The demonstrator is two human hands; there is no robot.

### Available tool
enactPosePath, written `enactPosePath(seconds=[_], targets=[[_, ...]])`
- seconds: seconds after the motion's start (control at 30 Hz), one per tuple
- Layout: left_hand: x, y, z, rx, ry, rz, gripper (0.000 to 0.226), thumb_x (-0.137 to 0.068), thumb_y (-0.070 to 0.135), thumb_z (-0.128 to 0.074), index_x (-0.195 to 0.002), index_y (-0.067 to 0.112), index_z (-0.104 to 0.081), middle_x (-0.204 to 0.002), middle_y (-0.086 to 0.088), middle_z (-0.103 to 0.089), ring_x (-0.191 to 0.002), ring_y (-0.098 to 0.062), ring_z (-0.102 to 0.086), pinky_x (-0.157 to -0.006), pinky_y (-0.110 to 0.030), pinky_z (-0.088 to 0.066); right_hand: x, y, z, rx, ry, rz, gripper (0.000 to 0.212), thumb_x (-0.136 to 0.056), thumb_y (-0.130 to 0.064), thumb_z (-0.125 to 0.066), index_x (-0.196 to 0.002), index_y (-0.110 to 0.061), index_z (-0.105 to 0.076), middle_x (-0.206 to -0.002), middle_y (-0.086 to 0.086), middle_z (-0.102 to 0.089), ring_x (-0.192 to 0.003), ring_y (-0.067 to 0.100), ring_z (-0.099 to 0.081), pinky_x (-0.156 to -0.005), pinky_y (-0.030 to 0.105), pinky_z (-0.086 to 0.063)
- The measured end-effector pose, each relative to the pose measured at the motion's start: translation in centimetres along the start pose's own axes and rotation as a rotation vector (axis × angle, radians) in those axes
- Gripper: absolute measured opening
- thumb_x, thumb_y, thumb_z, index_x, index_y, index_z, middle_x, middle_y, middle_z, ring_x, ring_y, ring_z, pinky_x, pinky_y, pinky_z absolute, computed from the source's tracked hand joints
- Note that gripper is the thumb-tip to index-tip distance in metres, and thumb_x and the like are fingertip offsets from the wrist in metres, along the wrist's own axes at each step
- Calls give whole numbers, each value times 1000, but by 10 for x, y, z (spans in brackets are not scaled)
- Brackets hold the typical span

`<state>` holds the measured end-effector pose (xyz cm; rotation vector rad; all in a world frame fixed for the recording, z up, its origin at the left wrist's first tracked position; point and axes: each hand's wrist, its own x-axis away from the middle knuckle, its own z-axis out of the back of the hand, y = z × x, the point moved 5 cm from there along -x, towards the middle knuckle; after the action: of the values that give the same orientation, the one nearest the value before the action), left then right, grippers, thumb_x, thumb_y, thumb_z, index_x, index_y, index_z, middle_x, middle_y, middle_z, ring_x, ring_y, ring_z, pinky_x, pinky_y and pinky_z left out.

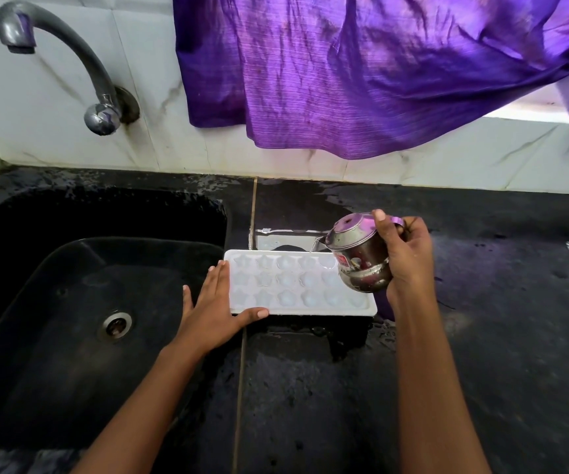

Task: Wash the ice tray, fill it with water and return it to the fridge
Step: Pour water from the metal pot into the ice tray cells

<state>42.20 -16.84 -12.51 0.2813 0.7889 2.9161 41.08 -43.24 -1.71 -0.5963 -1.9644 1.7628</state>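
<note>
A white ice tray point(290, 285) with star- and round-shaped cells lies flat on the black counter, just right of the sink. My left hand point(214, 309) rests against the tray's left end, fingers flat along the edge and the thumb along its front side. My right hand point(409, 254) grips a small steel jug point(358, 254) with a lid, tilted to the left over the tray's right end. A thin stream of water runs from its spout into a cell at the far right corner.
A black sink point(71, 302) with a steel drain point(116, 325) fills the left. A grey tap point(60, 59) juts from the tiled wall above it. A purple cloth point(361, 70) hangs over the back wall. The black counter point(498, 319) is wet around the tray.
</note>
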Motion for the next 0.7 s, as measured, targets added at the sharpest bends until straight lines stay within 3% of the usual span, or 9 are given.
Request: enactPosePath(seconds=[0.3, 0.53, 0.7], targets=[[0, 0, 0, 9, 6, -4, 110, -73, 74, -46, -148, 21, 15, -158, 6, 12, -143, -7, 14, -113, -48, 14, -1, 0, 1, -7, 7, 7, 26, -82, -30, -70, -73, -23, -46, -89, 4, -60, -90, 25, -59, -87, 54, -52], [1, 0, 0, 7, 2, -1, 110, -73, 74, -46, -148, 20, 15, -158, 7, 13, -143, -6, 15, -113, -48, 15, -1, 1, 0, 5, 24, 5, 25, -81, -32, -70, -75, -23, -48, -96, 7, -62, -97, 31, -62, -85, 55, -53], [1, 0, 0, 15, 2, -3, 110, -74, 74, -46, -148, 20, 15, -157, 7, 13, -143, -6, 15, -113, -48, 15, -1, 3, 0, -49, 28, -13, 24, -82, -30, -69, -79, -19, -48, -93, 6, -61, -86, 22, -60, -77, 44, -56]])
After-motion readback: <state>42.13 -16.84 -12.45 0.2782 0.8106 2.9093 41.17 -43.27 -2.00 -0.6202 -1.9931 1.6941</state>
